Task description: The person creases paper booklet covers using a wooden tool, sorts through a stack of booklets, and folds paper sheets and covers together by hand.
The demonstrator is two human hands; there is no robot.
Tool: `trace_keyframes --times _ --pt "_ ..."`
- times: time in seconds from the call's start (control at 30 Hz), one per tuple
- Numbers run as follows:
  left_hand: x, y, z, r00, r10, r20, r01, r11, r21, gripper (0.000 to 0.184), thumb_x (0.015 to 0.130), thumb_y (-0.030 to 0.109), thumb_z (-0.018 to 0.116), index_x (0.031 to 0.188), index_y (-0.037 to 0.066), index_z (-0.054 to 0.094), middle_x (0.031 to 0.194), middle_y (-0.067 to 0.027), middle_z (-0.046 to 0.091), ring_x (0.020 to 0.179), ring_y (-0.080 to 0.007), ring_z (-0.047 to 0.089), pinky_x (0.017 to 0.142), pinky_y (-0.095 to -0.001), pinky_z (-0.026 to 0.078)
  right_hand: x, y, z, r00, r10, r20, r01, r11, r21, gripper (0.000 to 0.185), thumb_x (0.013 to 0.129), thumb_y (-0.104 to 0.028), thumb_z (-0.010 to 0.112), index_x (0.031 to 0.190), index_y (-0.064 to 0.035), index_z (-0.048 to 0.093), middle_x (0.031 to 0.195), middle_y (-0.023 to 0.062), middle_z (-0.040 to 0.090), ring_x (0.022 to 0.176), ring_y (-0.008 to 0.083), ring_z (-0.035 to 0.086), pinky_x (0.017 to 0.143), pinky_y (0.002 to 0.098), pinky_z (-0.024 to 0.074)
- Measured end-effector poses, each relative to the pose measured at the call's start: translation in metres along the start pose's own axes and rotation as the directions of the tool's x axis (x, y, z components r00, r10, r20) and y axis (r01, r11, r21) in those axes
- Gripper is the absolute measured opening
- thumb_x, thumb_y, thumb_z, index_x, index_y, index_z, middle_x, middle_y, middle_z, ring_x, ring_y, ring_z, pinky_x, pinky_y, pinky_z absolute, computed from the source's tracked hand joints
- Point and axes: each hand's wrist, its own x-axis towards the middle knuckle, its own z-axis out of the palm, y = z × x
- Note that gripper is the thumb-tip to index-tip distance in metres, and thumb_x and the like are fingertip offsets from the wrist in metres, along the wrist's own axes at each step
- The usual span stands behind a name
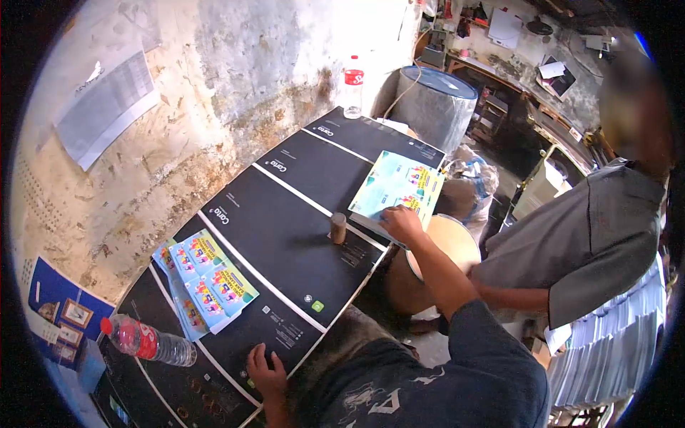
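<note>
My right hand [402,225] rests on the lower edge of a stack of printed colour sheets [389,187] at the table's far right; its fingers are bent over the paper, and whether they pinch a sheet is too small to tell. My left hand [267,369] lies on the black table [285,214] near its front edge, fingers spread, holding nothing. Up and left of that hand, more printed sheets [214,285] lie in overlapping, fanned piles. A short brown cylinder [338,228] stands between the two groups of sheets, nearer the right stack.
One bottle [150,342] lies on its side at the left; another [353,89] stands at the far end. A blue-topped drum [435,96] is beyond the table. A person in grey [571,242] stands at the right, near stacked papers [606,349].
</note>
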Motion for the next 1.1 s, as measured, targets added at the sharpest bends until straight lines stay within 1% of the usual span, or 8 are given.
trace_keyframes --times 0.13,0.33,0.47,0.57,0.8,1.0,1.07,1.1 --pt "0.003 0.002 0.000 0.997 -0.039 0.063 0.038 0.999 0.013 0.032 0.092 0.015 0.060 0.120 -0.002 0.060 0.118 -0.0221 0.058 0.110 -0.0398 0.057 0.092 -0.0507 0.046 0.004 0.009 0.011 0.997 0.041 0.069 -0.034 0.995 -0.097 0.052 0.080 -0.045 0.073 0.115 -0.0074 0.066 0.114 0.0143 0.064 0.107 0.0343 0.060 0.089 0.0443 0.0519" --pt "-0.010 -0.028 0.018 0.999 -0.037 0.017 0.036 0.996 0.085 0.037 0.088 0.013 0.061 0.122 -0.002 0.058 0.121 -0.0229 0.057 0.117 -0.0424 0.052 0.102 -0.0504 0.042 0.009 -0.001 0.004 0.990 0.059 0.129 -0.035 0.983 -0.179 0.051 0.076 -0.041 0.075 0.112 -0.0055 0.063 0.113 0.0122 0.063 0.110 0.0304 0.061 0.085 0.0443 0.0544" --pt "0.016 0.025 -0.020 0.997 -0.040 0.068 0.040 0.999 -0.003 0.044 0.092 0.031 0.062 0.127 0.004 0.061 0.127 -0.0242 0.059 0.119 -0.0434 0.054 0.102 -0.0535 0.042 0.011 -0.006 -0.008 0.988 0.065 0.140 -0.036 0.978 -0.206 0.050 0.077 -0.042 0.074 0.110 -0.0054 0.064 0.111 0.0131 0.064 0.106 0.0312 0.062 0.084 0.0437 0.0545" --pt "0.012 0.022 -0.016 0.999 -0.042 0.033 0.039 0.994 0.107 0.040 0.093 0.031 0.060 0.123 0.005 0.064 0.122 -0.0251 0.061 0.113 -0.0441 0.057 0.097 -0.0531 0.045 0.009 -0.008 -0.006 0.989 0.074 0.126 -0.046 0.976 -0.211 0.049 0.077 -0.041 0.074 0.110 -0.0051 0.064 0.111 0.0131 0.064 0.106 0.0311 0.062 0.083 0.0444 0.0549" --pt "0.011 0.017 -0.013 1.000 -0.012 0.023 0.012 1.000 0.009 0.039 0.093 0.034 0.061 0.122 0.008 0.066 0.120 -0.0269 0.062 0.112 -0.0434 0.058 0.096 -0.0536 0.046 0.012 -0.001 -0.007 0.981 0.115 0.155 -0.086 0.979 -0.183 0.054 0.077 -0.044 0.077 0.111 -0.0036 0.064 0.114 0.0141 0.064 0.108 0.0318 0.063 0.086 0.0436 0.0546" --pt "0.006 0.015 -0.013 0.986 -0.155 0.059 0.152 0.987 0.058 0.043 0.093 0.039 0.063 0.124 0.010 0.065 0.126 -0.0238 0.061 0.116 -0.0438 0.057 0.100 -0.0549 0.042 0.020 0.008 -0.002 0.971 0.091 0.220 -0.054 0.985 -0.166 0.057 0.075 -0.048 0.078 0.108 -0.0032 0.067 0.109 0.0161 0.067 0.100 0.0352 0.066 0.085 0.0466 0.0547" --pt "0.001 -0.006 0.000 0.991 -0.102 0.081 0.103 0.995 -0.002 0.032 0.090 0.014 0.062 0.118 -0.002 0.060 0.117 -0.0223 0.058 0.111 -0.0399 0.055 0.098 -0.0507 0.042 0.020 0.010 -0.004 0.978 0.075 0.195 -0.044 0.986 -0.158 0.053 0.075 -0.048 0.077 0.103 -0.0043 0.069 0.105 0.0167 0.069 0.095 0.0357 0.068 0.082 0.0471 0.0547" --pt "-0.003 -0.011 0.003 0.988 -0.135 0.073 0.133 0.991 0.029 0.032 0.090 0.014 0.062 0.118 -0.002 0.060 0.117 -0.0223 0.058 0.111 -0.0399 0.055 0.098 -0.0507 0.042 0.022 0.011 -0.006 0.973 0.084 0.216 -0.049 0.985 -0.164 0.052 0.075 -0.049 0.076 0.102 -0.0049 0.070 0.103 0.0165 0.070 0.094 0.0354 0.068 0.082 0.0471 0.0544"
